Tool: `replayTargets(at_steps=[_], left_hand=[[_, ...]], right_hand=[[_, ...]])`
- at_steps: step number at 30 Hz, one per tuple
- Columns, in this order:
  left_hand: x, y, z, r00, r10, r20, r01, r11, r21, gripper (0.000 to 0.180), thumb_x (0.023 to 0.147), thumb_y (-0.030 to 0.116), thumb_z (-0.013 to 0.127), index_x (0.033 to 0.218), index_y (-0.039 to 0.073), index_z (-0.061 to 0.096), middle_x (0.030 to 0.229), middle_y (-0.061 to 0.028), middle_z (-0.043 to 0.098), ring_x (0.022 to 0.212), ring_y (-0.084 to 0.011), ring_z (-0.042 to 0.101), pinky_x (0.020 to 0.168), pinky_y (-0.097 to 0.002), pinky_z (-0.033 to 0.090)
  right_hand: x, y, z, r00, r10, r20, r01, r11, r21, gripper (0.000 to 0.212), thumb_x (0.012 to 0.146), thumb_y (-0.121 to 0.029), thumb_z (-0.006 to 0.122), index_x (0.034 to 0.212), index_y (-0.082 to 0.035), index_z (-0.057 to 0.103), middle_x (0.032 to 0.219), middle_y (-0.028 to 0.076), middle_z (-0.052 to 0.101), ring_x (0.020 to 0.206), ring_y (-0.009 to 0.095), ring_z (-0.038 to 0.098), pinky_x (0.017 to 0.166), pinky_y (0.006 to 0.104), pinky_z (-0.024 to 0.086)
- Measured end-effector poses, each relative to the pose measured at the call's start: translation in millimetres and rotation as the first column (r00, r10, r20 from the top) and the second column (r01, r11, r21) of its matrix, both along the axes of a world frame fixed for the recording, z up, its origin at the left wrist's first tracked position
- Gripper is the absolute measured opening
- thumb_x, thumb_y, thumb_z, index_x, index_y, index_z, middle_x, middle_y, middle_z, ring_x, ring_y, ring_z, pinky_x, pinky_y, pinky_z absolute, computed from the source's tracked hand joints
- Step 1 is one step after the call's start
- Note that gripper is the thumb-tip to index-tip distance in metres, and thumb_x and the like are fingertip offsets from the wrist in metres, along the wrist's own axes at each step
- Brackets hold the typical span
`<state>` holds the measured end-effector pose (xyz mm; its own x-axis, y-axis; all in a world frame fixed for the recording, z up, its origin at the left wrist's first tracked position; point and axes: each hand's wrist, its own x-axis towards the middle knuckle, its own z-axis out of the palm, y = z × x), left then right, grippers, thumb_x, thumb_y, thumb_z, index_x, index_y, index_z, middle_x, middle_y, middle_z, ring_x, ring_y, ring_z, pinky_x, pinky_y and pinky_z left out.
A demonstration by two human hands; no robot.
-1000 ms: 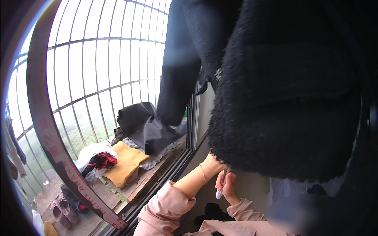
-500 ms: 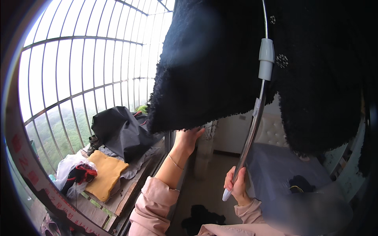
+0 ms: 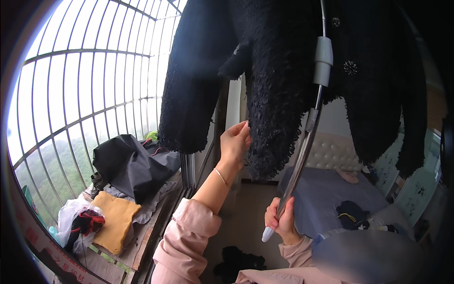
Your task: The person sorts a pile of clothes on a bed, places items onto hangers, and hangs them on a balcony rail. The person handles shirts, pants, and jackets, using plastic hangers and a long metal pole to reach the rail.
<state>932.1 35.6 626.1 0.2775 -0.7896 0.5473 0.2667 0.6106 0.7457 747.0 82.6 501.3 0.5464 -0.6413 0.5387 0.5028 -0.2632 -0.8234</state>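
A black fuzzy jacket (image 3: pixel 276 94) with shiny round buttons hangs in front of me, its top beyond the picture. My left hand (image 3: pixel 235 143) is raised to the jacket's shaggy edge, fingers pinched on it. Lower and to the right, my right hand (image 3: pixel 280 218) is wrapped round the lower end of a telescopic metal pole (image 3: pixel 302 163). The pole rises steeply in front of the jacket. It has a grey plastic collar (image 3: pixel 323 60) partway up and a pale tip below my hand.
Window bars (image 3: pixel 90 90) curve along the left. On the wooden ledge lie a dark cover (image 3: pixel 132 163), a yellow cushion (image 3: pixel 115 220) and a plastic bag (image 3: pixel 71 217). A bed (image 3: pixel 317 189) stands beyond my right hand, with dark cloth (image 3: pixel 239 262) on the floor.
The jacket's broad hanging panel has swung and gathered, so separate hanging parts now show. My left hand has risen and moved slightly right along its edge. My right hand keeps its grip.
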Motion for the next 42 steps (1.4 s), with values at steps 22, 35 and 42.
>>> replayTargets(at_steps=[22, 35, 42], left_hand=[[-71, -25, -8, 0.888, 0.021, 0.459, 0.075, 0.979, -0.189, 0.023, 0.080, 0.023, 0.063, 0.086, 0.000, 0.064, 0.074, -0.0010, 0.062, 0.071, -0.0088, 0.055, 0.069, -0.0212, 0.043], [121, 53, -72, 0.345, 0.853, 0.392, -0.845, 0.464, -0.266, 0.017, 0.068, 0.018, 0.072, 0.077, 0.004, 0.067, 0.067, -0.0043, 0.063, 0.060, -0.0086, 0.055, 0.057, -0.0220, 0.044], [270, 180, -72, -0.135, 0.778, 0.613, -0.965, -0.245, 0.098, 0.024, 0.075, 0.035, 0.062, 0.083, 0.014, 0.069, 0.085, -0.0100, 0.064, 0.077, -0.0254, 0.062, 0.067, -0.0331, 0.047]], right_hand=[[-38, -5, -16, 0.989, 0.075, 0.131, -0.089, 0.991, 0.105, 0.067, 0.077, -0.073, 0.015, 0.057, -0.011, 0.033, 0.033, 0.002, 0.030, 0.025, 0.013, 0.025, 0.029, 0.0262, 0.027], [-70, -57, -43, 0.976, -0.134, 0.173, 0.094, 0.970, 0.224, 0.060, 0.081, -0.068, 0.018, 0.060, -0.013, 0.032, 0.035, 0.000, 0.030, 0.024, 0.009, 0.024, 0.024, 0.0205, 0.023], [-71, -81, -77, 0.962, -0.180, 0.206, 0.131, 0.964, 0.229, 0.055, 0.086, -0.060, 0.019, 0.062, -0.013, 0.030, 0.036, -0.002, 0.029, 0.024, 0.007, 0.025, 0.025, 0.0178, 0.022]])
